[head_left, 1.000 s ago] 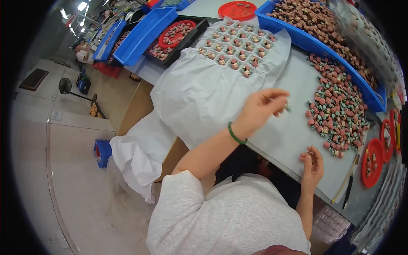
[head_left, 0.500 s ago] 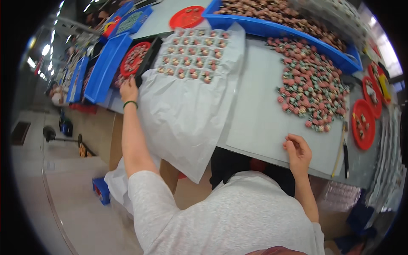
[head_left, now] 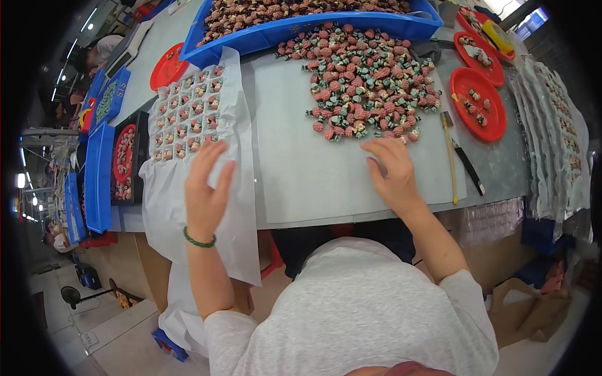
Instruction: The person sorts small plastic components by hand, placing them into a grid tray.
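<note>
My left hand point(head_left: 207, 194), with a green band at the wrist, hovers over white tissue paper point(head_left: 235, 144). Its thumb stands apart from the fingers, and nothing shows in it. Just past its fingertips lies a compartment tray point(head_left: 182, 119) holding small pinkish figurines, one in each visible cell. To the right, my right hand point(head_left: 396, 175) is at the near edge of a heap of small pink-and-green figurines point(head_left: 364, 81). Thumb and fingers are apart there too. Whether its fingertips touch a figurine I cannot tell.
Behind the heap stands a long blue bin point(head_left: 313, 25) full of brownish pieces. Red plates point(head_left: 480, 122) sit at the right, beside a black-handled knife point(head_left: 469, 166) and a thin yellow stick point(head_left: 451, 163). Stacked filled trays point(head_left: 558, 138) stand at the far right; blue bins point(head_left: 99, 178) line the left.
My left hand has come back from the dark box at the left to the tissue. My right hand has reached forward to the heap, its fingers uncurling. The whole view has swung rightward.
</note>
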`<state>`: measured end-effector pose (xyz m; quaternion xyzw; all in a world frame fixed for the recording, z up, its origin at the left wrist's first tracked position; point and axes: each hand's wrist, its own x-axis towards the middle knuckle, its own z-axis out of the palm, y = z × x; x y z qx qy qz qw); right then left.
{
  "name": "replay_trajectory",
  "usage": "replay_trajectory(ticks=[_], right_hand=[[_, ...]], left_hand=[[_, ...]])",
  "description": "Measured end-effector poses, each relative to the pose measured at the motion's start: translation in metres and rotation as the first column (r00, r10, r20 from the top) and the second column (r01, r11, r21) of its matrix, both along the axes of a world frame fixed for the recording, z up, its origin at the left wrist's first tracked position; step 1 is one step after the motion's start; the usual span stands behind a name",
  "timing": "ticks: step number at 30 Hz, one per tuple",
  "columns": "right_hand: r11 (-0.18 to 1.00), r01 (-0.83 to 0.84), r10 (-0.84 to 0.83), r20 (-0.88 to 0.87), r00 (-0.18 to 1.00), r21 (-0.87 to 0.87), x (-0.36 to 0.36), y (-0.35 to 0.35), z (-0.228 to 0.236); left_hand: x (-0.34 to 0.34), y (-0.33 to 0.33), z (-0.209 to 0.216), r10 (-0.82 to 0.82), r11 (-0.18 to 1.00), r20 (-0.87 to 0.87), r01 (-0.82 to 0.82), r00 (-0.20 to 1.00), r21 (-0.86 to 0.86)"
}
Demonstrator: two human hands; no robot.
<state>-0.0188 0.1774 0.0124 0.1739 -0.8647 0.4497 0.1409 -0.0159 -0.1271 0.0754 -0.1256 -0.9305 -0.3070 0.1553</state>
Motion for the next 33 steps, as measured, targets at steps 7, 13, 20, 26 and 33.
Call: replay_trajectory(ticks=[7,13,20,26,33], right_hand=[[0.985,-0.011,0.04,-0.165,0.985,0.17,-0.016,0.01,0.013],[0.679,0.163,0.339,0.502,0.796,-0.716,0.009,0.0,0.005],[0.562,0.362,0.38,0.621,0.686,-0.743,0.021,-0.003,-0.001],[0.551,0.355,0.354,0.597,0.72,-0.755,0.039,-0.009,-0.01],[0.68,0.169,0.142,0.354,0.924,-0.713,0.045,-0.019,-0.016]], left_hand=[[0.019,0.098,-0.029,-0.275,0.925,0.206,0.2,0.939,0.322],[0.008,0.133,-0.054,-0.418,0.639,0.33,0.015,0.846,0.769],[0.008,0.142,-0.063,-0.576,0.454,0.395,-0.122,0.716,0.883],[0.009,0.14,-0.068,-0.537,0.38,0.49,-0.322,0.686,0.867],[0.013,0.139,-0.075,-0.596,0.301,0.395,-0.262,0.699,0.917]])
